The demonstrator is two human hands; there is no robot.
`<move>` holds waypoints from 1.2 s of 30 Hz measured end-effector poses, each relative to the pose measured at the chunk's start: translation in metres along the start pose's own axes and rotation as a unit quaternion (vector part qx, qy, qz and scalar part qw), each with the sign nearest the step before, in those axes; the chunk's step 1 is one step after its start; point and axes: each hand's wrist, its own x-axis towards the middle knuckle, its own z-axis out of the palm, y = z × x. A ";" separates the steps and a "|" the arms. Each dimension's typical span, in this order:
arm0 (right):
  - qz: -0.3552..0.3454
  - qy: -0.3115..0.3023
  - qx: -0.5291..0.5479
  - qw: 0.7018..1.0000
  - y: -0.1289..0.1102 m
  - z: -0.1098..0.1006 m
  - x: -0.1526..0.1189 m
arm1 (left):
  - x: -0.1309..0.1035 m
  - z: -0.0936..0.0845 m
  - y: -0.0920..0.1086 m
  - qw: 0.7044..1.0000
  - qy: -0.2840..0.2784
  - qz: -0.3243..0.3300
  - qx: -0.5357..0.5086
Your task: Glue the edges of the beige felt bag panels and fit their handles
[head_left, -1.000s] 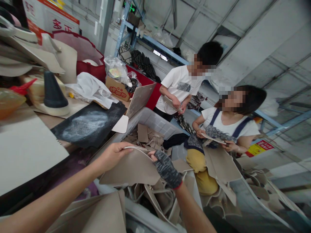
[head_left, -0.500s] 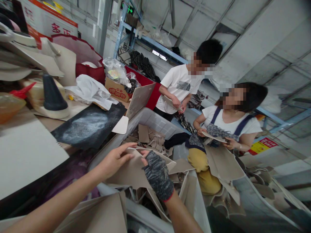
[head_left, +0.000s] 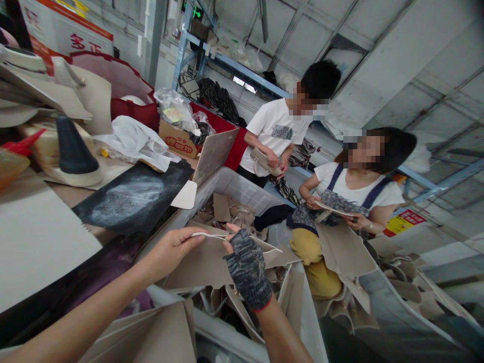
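Note:
Bare and at the centre left, my left hand point(head_left: 184, 245) pinches the left end of a thin beige piece point(head_left: 215, 235) with a pale edge. My right hand point(head_left: 247, 267), in a grey fingerless knit glove with a red cuff, closes on the same piece farther right. The piece is seen nearly edge-on, and part of it is hidden behind the glove. Below both hands lies a larger beige sheet point(head_left: 200, 264) over a grey plastic bin point(head_left: 249, 184) filled with beige parts.
On the left, a table holds a black board point(head_left: 134, 196), a dark cone point(head_left: 74, 146) and a white cloth point(head_left: 136, 141). Two people, one standing point(head_left: 274, 126) and one seated point(head_left: 359, 189), hold beige pieces. More beige parts point(head_left: 348, 297) fill bins at the right.
The beige piece between my hands has tilted to nearly edge-on. My left hand has shifted slightly left and down. The standing person's piece has turned.

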 end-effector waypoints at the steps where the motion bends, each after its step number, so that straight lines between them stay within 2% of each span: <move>1: -0.004 -0.003 -0.003 1.000 0.000 0.000 0.000 | 0.000 0.000 -0.002 1.000 -0.001 -0.011 -0.012; 5: -0.016 -0.035 -0.045 0.998 0.002 0.000 0.001 | 0.000 -0.002 -0.010 0.998 -0.019 -0.042 -0.045; 9: -0.050 -0.033 -0.062 0.996 0.007 0.003 0.001 | 0.004 -0.007 -0.010 0.998 -0.051 -0.034 -0.020; 11: -0.061 -0.022 -0.066 0.996 0.008 0.004 0.000 | 0.007 -0.009 -0.005 0.998 -0.059 -0.005 0.013; 13: -0.074 -0.017 -0.081 0.994 0.009 0.003 -0.001 | 0.011 -0.010 0.002 0.994 -0.070 0.055 0.067; 16: -0.096 -0.028 -0.117 0.988 0.009 -0.001 0.001 | 0.016 -0.010 0.013 0.974 -0.088 0.125 0.167; 18: -0.109 -0.041 -0.128 0.985 0.009 -0.004 0.002 | 0.019 -0.009 0.017 0.965 -0.092 0.127 0.209; 20: -0.110 -0.061 -0.130 0.984 0.009 -0.005 0.002 | 0.019 -0.008 0.017 0.968 -0.094 0.106 0.209; 22: -0.092 -0.072 -0.126 0.985 0.009 -0.004 0.001 | 0.018 -0.008 0.016 0.976 -0.088 0.082 0.182; 26: -0.058 -0.044 -0.104 0.992 0.005 0.000 0.000 | 0.015 -0.006 0.017 0.989 -0.074 0.042 0.123; 30: -0.049 -0.056 -0.091 0.993 0.002 -0.004 0.005 | 0.012 -0.002 0.018 0.990 -0.047 0.060 0.121; 36: 0.054 -0.083 -0.055 0.994 0.020 -0.019 0.010 | 0.010 -0.009 0.006 0.991 0.030 0.071 0.111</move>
